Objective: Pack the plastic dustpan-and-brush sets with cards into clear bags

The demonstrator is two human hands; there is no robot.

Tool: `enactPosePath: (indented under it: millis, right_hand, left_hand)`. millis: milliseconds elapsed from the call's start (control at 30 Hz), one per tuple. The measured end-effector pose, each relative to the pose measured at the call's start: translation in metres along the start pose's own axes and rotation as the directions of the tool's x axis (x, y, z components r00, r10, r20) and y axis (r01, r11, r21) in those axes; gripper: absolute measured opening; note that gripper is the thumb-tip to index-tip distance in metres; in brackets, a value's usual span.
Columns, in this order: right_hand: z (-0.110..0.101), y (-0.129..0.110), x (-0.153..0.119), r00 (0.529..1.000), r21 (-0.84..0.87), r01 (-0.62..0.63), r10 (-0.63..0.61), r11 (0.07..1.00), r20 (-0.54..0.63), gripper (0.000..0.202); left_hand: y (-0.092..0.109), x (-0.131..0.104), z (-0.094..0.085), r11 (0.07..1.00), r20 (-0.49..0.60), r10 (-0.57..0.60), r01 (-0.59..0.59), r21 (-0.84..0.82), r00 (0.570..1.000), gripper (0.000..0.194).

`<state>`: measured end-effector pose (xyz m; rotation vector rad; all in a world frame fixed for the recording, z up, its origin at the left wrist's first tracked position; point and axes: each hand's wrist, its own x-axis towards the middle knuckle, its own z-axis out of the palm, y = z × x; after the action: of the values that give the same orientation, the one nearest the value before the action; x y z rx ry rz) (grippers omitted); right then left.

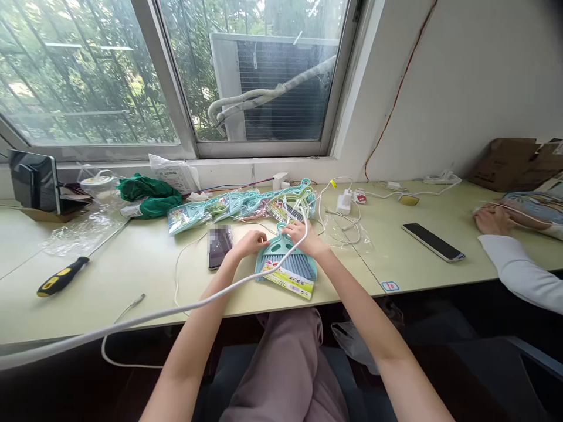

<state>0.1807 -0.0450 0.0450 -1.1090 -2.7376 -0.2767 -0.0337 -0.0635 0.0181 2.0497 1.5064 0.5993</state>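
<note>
A small light-blue dustpan and brush set (275, 248) lies at the table's front edge, its handle pointing away from me. Grey-blue bristles (295, 264) face up, and a yellow-and-white label card (294, 282) covers their lower end. My right hand (307, 237) is closed at the handle end; its fingertips are partly hidden. On the other side, my left hand (251, 242) pinches the upper left edge of the dustpan. Behind both hands lies a row of similar wrapped sets (237, 205) in blue and green.
A white cable (211, 298) hangs across my view, before the dustpan. Left of me are a phone (219, 246), a screwdriver (63, 276), green cloth (149, 195) and a tablet (35, 180). Rightward lie a charger (343, 202), another phone (433, 241) and a co-worker's hand (493, 219).
</note>
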Motion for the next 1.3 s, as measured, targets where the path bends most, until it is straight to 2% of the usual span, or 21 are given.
enactPosePath:
  millis: [100, 167, 233, 400, 467, 533, 600, 733, 833, 933, 1000, 1067, 1167, 1233, 1300]
  right_hand:
    - [0.004, -0.001, 0.006, 1.000, -0.002, -0.017, 0.017, 1.000, -0.021, 0.034]
    - [0.001, -0.009, -0.006, 0.996, 0.050, -0.061, 0.064, 0.997, -0.059, 0.030]
    - [-0.002, -0.019, -0.028, 0.992, 0.134, -0.077, 0.089, 0.988, -0.087, 0.030]
    - [-0.001, -0.046, -0.097, 0.992, 0.291, 0.111, -0.125, 0.950, 0.030, 0.043]
    - [0.007, -0.049, -0.121, 0.985, 0.341, 0.111, -0.149, 0.933, 0.087, 0.045]
    - [0.014, -0.041, -0.142, 0.989, 0.369, 0.055, -0.103, 0.928, 0.111, 0.047]
    - [0.019, -0.023, -0.159, 0.995, 0.370, -0.024, -0.015, 0.929, 0.102, 0.048]
    - [0.010, 0.022, -0.177, 0.986, 0.370, -0.166, 0.164, 0.914, 0.038, 0.051]
    - [-0.014, 0.030, -0.162, 0.961, 0.348, -0.230, 0.269, 0.909, -0.067, 0.051]
    - [-0.038, 0.005, -0.121, 0.953, 0.256, -0.224, 0.266, 0.940, -0.146, 0.048]
    - [-0.044, -0.017, -0.082, 0.956, 0.181, -0.226, 0.253, 0.957, -0.149, 0.044]
    - [-0.039, -0.035, -0.041, 0.965, 0.086, -0.230, 0.238, 0.969, -0.108, 0.032]
    - [-0.013, -0.045, 0.010, 0.961, -0.094, -0.274, 0.277, 0.957, 0.013, 0.020]
    - [0.006, -0.042, 0.031, 0.946, -0.141, -0.318, 0.325, 0.937, 0.024, 0.020]
    - [0.022, -0.035, 0.040, 0.933, -0.152, -0.352, 0.359, 0.923, 0.019, 0.019]
  left_hand:
    - [-0.001, -0.003, 0.000, 0.999, -0.004, -0.027, 0.027, 0.033, 1.000, 0.027]
    - [0.002, -0.001, 0.000, 0.993, -0.044, -0.009, 0.014, 0.114, 0.999, 0.026]
    - [0.004, 0.002, 0.000, 0.981, -0.066, 0.011, 0.002, 0.193, 0.998, 0.026]
    - [0.002, 0.004, -0.001, 0.965, -0.085, 0.046, -0.022, 0.262, 0.995, 0.028]
    - [-0.002, 0.004, -0.001, 0.967, -0.110, 0.035, -0.006, 0.254, 0.993, 0.028]
    - [-0.007, 0.003, -0.001, 0.973, -0.133, 0.016, 0.016, 0.232, 0.991, 0.026]
    - [-0.011, 0.003, -0.002, 0.975, -0.151, 0.002, 0.031, 0.218, 0.989, 0.024]
    - [-0.013, 0.001, -0.005, 0.970, -0.171, -0.010, 0.051, 0.239, 0.985, 0.024]
    - [-0.012, -0.001, -0.005, 0.979, -0.183, -0.007, 0.044, 0.198, 0.983, 0.023]
    - [-0.014, -0.001, -0.005, 0.986, -0.171, -0.025, 0.052, 0.157, 0.985, 0.023]
    - [-0.017, 0.001, -0.004, 0.986, -0.158, -0.042, 0.067, 0.155, 0.987, 0.023]
    - [-0.022, 0.004, -0.003, 0.987, -0.156, -0.044, 0.067, 0.145, 0.987, 0.025]
    - [-0.027, 0.006, -0.001, 0.993, -0.184, -0.023, 0.044, 0.111, 0.983, 0.029]
    - [-0.029, 0.007, 0.001, 0.994, -0.200, -0.013, 0.034, 0.104, 0.980, 0.029]
    - [-0.030, 0.009, 0.004, 0.992, -0.217, -0.014, 0.041, 0.118, 0.976, 0.027]
